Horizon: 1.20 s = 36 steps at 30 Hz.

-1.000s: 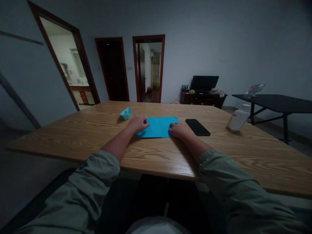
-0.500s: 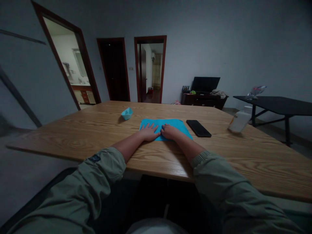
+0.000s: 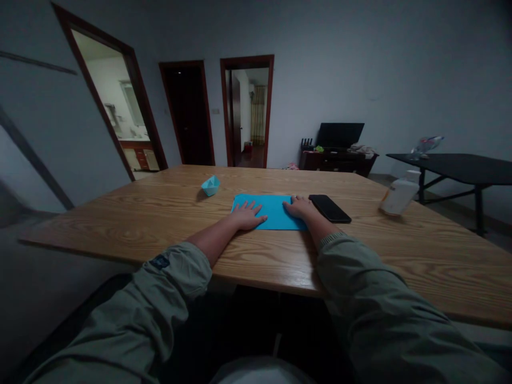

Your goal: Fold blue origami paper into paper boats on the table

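A bright blue sheet of paper (image 3: 276, 212) lies flat on the wooden table in front of me. My left hand (image 3: 246, 215) rests on its left part, fingers spread and palm down. On the right part lies my right hand (image 3: 299, 206), its fingers apart, near the paper's far right corner. Neither hand grips anything. Beyond my left hand, to the left, sits a small light-blue folded paper boat (image 3: 210, 185). A black phone (image 3: 329, 208) lies just right of my right hand.
The wooden table (image 3: 132, 224) spreads widely around the paper, its front edge close to my body. A whitish bottle (image 3: 400, 194) stands toward the right. Farther off are a black table (image 3: 460, 166) and a cabinet with a monitor (image 3: 340, 136).
My right hand has slid across the paper to the right, away from my left hand, and its fingers have spread. The left hand stays in place on the paper.
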{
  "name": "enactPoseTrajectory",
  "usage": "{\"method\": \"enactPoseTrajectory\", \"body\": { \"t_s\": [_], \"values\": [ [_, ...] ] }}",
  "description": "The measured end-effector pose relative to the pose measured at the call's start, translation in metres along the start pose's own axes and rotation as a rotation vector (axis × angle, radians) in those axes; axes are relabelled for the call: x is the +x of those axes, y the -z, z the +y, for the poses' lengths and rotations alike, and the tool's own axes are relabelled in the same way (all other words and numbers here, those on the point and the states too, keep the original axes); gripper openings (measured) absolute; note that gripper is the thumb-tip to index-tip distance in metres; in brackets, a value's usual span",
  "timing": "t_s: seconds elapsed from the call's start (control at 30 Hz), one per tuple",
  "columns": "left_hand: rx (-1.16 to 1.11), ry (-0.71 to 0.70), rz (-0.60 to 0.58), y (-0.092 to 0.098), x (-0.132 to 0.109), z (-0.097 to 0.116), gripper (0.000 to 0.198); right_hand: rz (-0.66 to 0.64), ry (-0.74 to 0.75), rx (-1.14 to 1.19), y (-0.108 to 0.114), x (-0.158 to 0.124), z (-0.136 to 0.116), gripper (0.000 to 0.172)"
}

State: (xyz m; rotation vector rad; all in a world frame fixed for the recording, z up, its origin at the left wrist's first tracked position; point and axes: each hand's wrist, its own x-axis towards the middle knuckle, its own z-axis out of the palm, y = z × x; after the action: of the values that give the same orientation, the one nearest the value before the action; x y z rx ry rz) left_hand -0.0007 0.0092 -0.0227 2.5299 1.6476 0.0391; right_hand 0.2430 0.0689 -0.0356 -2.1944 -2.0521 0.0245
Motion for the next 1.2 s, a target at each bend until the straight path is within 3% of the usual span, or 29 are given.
{"method": "enactPoseTrajectory", "body": {
  "t_s": [0.33, 0.47, 0.57, 0.73, 0.9, 1.2],
  "values": [
    [-0.004, 0.022, -0.001, 0.006, 0.004, -0.018, 0.077, -0.06, 0.002, -0.013, 0.006, -0.031, -0.02, 0.074],
    [0.023, 0.081, 0.094, 0.006, 0.002, -0.024, 0.079, -0.032, 0.059, -0.039, 0.015, -0.051, -0.034, 0.067],
    [0.027, 0.099, 0.092, 0.003, 0.0, -0.023, 0.082, 0.03, 0.086, -0.075, 0.025, -0.059, -0.039, 0.059],
    [0.0, 0.019, -0.013, 0.001, -0.002, -0.02, 0.085, 0.137, 0.025, -0.076, 0.035, -0.056, -0.02, 0.051],
    [0.0, -0.021, -0.029, 0.003, -0.003, -0.02, 0.086, 0.158, -0.079, -0.033, 0.033, -0.049, 0.003, 0.05],
    [0.003, -0.024, -0.02, 0.004, -0.004, -0.019, 0.086, 0.184, -0.036, -0.012, 0.034, -0.046, 0.005, 0.05]
  ]
}}
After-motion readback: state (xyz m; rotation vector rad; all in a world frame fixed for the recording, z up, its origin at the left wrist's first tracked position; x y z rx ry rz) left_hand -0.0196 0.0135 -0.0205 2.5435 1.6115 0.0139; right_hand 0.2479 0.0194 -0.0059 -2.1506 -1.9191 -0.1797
